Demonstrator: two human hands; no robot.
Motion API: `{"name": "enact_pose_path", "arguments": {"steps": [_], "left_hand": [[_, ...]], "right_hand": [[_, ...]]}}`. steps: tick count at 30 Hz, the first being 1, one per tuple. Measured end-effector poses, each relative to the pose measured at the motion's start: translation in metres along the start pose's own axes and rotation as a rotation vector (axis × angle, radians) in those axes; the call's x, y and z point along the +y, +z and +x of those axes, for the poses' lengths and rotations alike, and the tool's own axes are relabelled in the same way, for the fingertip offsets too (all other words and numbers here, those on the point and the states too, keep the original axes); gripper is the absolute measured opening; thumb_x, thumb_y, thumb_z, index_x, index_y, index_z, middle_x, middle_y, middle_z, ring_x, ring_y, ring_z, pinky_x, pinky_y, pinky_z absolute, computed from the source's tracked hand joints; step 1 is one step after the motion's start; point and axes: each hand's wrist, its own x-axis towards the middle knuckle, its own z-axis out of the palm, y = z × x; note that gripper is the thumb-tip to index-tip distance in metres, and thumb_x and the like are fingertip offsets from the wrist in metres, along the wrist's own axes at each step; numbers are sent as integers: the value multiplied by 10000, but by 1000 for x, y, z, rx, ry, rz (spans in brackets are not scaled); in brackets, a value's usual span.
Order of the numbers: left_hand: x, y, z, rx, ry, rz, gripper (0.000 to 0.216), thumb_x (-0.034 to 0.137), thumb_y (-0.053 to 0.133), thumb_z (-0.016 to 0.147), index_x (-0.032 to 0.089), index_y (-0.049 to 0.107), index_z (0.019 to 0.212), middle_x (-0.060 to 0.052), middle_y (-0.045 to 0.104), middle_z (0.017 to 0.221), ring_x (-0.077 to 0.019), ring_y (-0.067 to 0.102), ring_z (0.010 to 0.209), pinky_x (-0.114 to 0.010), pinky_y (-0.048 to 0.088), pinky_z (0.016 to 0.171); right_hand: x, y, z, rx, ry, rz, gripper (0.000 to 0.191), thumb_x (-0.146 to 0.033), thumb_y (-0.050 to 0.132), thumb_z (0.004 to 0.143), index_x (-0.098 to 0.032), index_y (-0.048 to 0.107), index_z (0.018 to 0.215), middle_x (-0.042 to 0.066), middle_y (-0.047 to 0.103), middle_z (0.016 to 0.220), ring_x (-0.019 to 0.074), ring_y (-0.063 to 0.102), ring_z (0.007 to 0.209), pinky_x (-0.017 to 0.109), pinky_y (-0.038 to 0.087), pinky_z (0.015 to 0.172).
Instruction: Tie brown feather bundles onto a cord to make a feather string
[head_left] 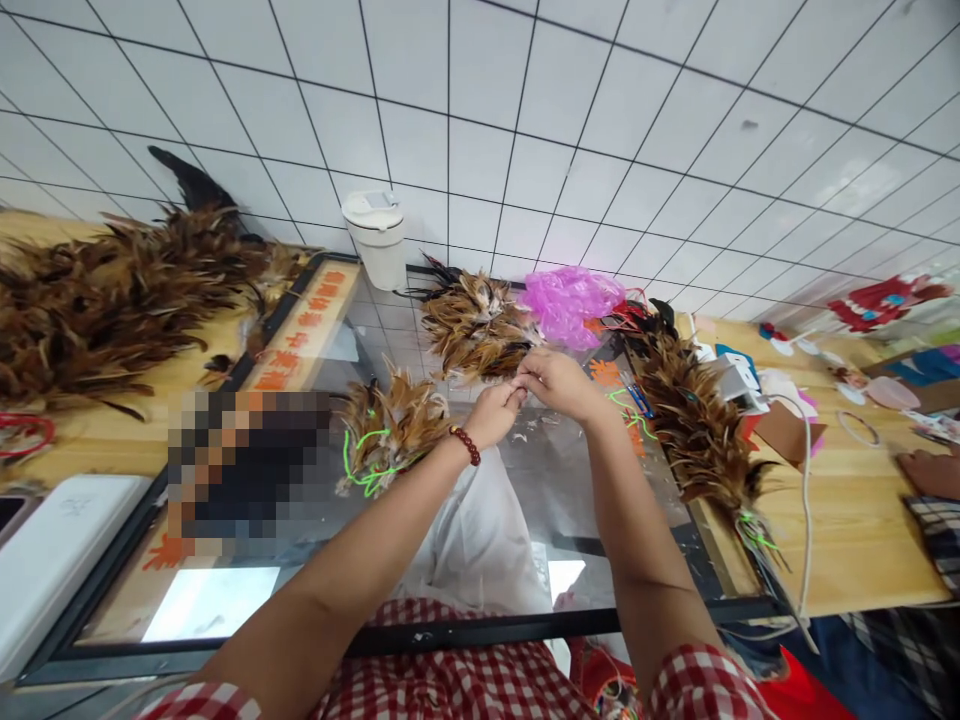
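My left hand (495,413), with a beaded bracelet at the wrist, and my right hand (561,384) meet over the glass-topped table (360,590). Fingertips are pinched together on both, touching or nearly so. Whatever sits between them is too small to make out. Just beyond the hands lies a bundle of brown feathers (476,335) with pale fluffy ends. To the left of my left hand rests a smaller feather bunch (405,410) with bright green string (367,470) looped on it.
Behind are a pink plastic bag (574,303) and a white lidded bin (381,250) against the tiled wall. A long feather garland (686,410) lies right, near a white cable (807,500). Feathers (97,310) heap at left. A person's hand (930,472) shows at far right.
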Motion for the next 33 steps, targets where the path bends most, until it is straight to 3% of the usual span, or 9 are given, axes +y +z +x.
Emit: {"name": "enact_pose_path", "arguments": {"steps": [3,7,11,16,24,27,33], "left_hand": [[4,-4,-3,-129,9,-28,245,276,469,811,154,526,607,26,453,534,-102,414,544,-231,306,546],[9,-7,-8,-311,-47,-313,328,437,569,756,142,548,616,27,448,548,-74,381,494,-214,291,491],[10,-4,-9,-224,-151,-653,420,542,654,662,144,521,641,43,425,572,-26,271,417,-191,176,406],[8,-3,-5,18,-169,-797,392,503,692,652,142,540,679,33,471,621,-10,282,410,-177,148,384],[7,-5,-1,188,-216,-843,310,375,763,603,123,649,742,9,550,644,3,302,406,-171,142,372],[10,-10,-1,167,-278,-934,319,316,788,567,114,669,783,-3,583,673,16,278,399,-164,145,369],[13,-15,-3,-75,-353,-1000,312,303,806,540,101,665,731,-6,565,635,23,263,390,-156,138,366]], "right_hand": [[8,4,-1,2,-3,197,158,-227,538,842,-152,626,734,34,584,728,137,526,709,249,384,672],[19,18,-8,55,108,618,250,-391,592,802,-163,609,699,5,577,694,121,526,669,249,409,660],[25,31,-11,107,237,867,353,-507,631,738,-167,573,665,-22,553,616,107,495,598,249,404,631],[19,29,-10,141,209,709,315,-468,596,789,-163,602,708,0,604,686,123,530,662,259,412,676],[2,16,-11,240,133,265,197,-314,537,847,-165,650,786,28,633,727,134,550,678,254,395,652],[4,15,-13,267,171,284,180,-314,561,828,-168,642,762,15,622,698,124,529,646,245,386,624],[15,22,-12,403,304,474,225,-385,611,781,-168,611,717,-3,556,662,106,448,594,238,351,567]]}}
